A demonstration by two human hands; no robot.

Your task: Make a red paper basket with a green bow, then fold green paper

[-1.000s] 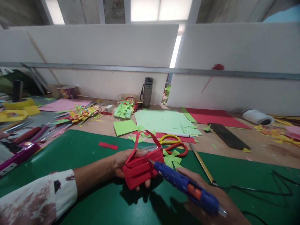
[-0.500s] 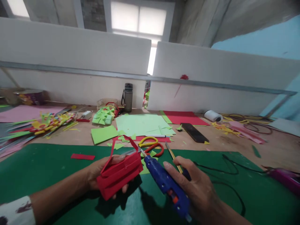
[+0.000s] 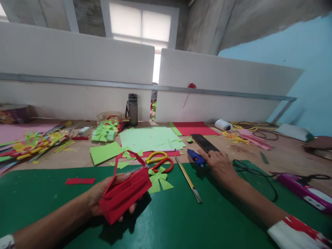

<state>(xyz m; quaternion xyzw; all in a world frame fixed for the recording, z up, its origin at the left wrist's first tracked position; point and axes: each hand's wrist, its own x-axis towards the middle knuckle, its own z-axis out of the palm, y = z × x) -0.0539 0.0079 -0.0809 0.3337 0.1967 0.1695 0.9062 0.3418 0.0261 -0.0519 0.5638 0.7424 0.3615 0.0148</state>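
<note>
My left hand (image 3: 97, 195) is closed round a red paper basket (image 3: 124, 193) with a looped red handle, held just above the green mat (image 3: 168, 221). My right hand (image 3: 219, 166) reaches out to the far edge of the mat and rests on the blue glue gun (image 3: 195, 157), which lies there next to a black phone (image 3: 204, 142); its fingers curl over the gun's rear. A green paper flower (image 3: 158, 180) lies on the mat beside the basket.
Yellow- and red-handled scissors (image 3: 159, 161) and a craft knife (image 3: 188, 180) lie mid-table. Light green sheets (image 3: 147, 137), red paper (image 3: 193, 128), a grey bottle (image 3: 132, 109), a tape roll (image 3: 223, 124), paper scraps at left and a purple tool (image 3: 303, 188) at right surround the mat.
My right hand has carried the glue gun away from the basket and set it down at the mat's far edge. The view has swung to the right.
</note>
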